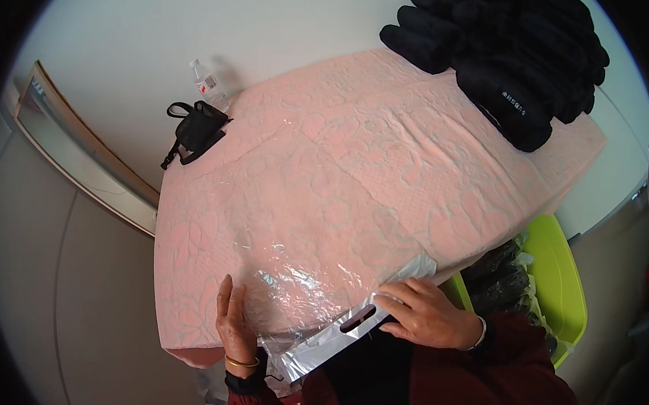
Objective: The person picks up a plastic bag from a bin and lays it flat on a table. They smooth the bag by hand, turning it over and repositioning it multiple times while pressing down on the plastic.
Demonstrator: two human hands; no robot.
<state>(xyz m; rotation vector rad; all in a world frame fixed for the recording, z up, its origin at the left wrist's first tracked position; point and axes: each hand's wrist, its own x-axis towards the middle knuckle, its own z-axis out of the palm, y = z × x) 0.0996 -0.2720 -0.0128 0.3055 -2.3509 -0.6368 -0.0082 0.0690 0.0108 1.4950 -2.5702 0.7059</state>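
Observation:
A clear plastic bag (299, 277) with a silver handle strip (325, 353) lies across the near edge of the pink covered table. An oval hand slot shows in the strip. My right hand (427, 316) grips the strip to the right of that slot, fingers on top and thumb near the lower edge. At the bag's left side my left hand (235, 323) rests with its fingers stretched out. Its palm is turned toward the bag, and whether it presses on the film cannot be seen.
Several black padded rolls (514, 104) are piled at the far right of the pink cloth (410, 161). A black strapped pouch (200, 132) and a clear bottle (204, 80) stand at the far left. A green bin (560, 285) with black wrapped items sits right of the table.

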